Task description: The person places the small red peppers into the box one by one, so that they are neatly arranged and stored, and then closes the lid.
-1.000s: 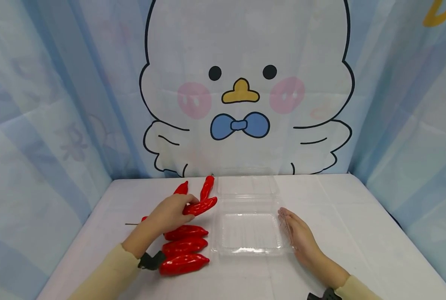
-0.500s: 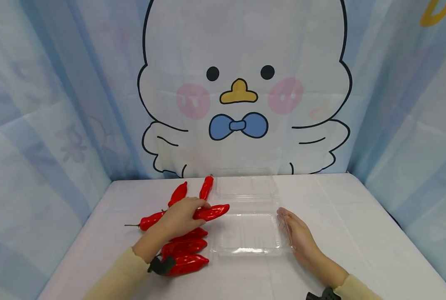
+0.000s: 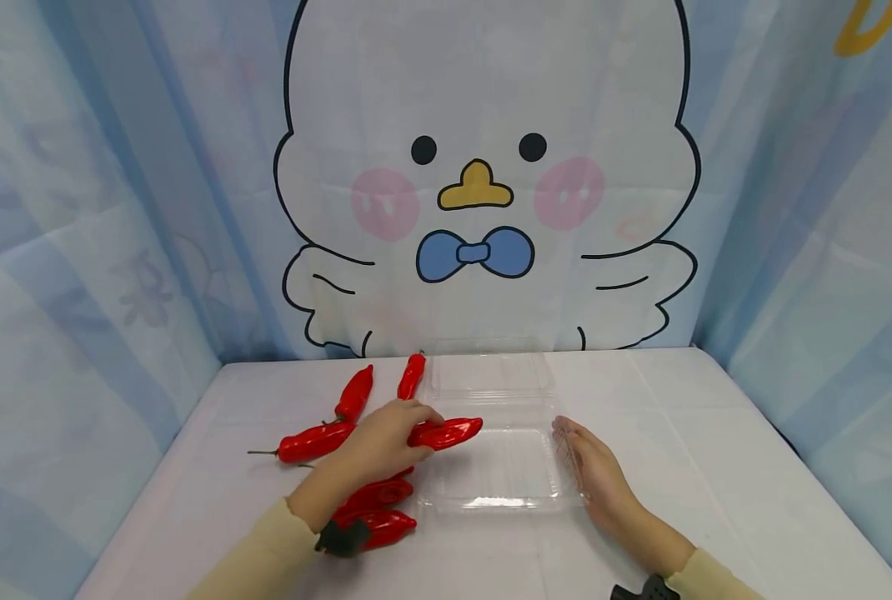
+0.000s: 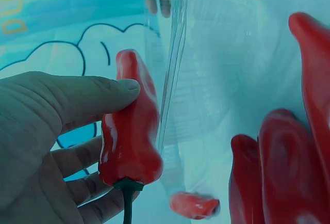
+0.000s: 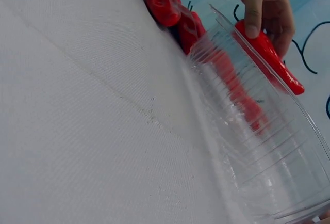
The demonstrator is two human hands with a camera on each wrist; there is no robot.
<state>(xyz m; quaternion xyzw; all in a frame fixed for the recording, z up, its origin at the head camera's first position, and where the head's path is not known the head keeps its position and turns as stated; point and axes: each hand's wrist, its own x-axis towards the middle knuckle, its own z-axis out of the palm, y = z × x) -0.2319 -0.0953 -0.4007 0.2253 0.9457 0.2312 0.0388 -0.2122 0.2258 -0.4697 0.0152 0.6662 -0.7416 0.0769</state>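
Observation:
My left hand (image 3: 386,442) pinches a red pepper (image 3: 449,433) between thumb and fingers, its tip reaching over the left part of a clear plastic container (image 3: 494,471). In the left wrist view the thumb of the hand (image 4: 67,110) lies across the pepper (image 4: 135,131), whose green stem points down. My right hand (image 3: 603,475) rests with extended fingers against the container's right side wall. From the right wrist view, the held pepper (image 5: 273,59) is above the rim of the container (image 5: 268,157). The container's lid (image 3: 491,375) lies folded back behind it.
Several red peppers lie left of the container: one at the back (image 3: 412,375), one beside it (image 3: 354,393), one with its stem pointing left (image 3: 314,442), and others stacked nearer the front (image 3: 389,529). A curtain with a cartoon bird (image 3: 476,308) hangs behind the white table (image 3: 716,467).
My left hand has carried the pepper rightward from among the others to over the container's left side. My right hand stays at the container's right side.

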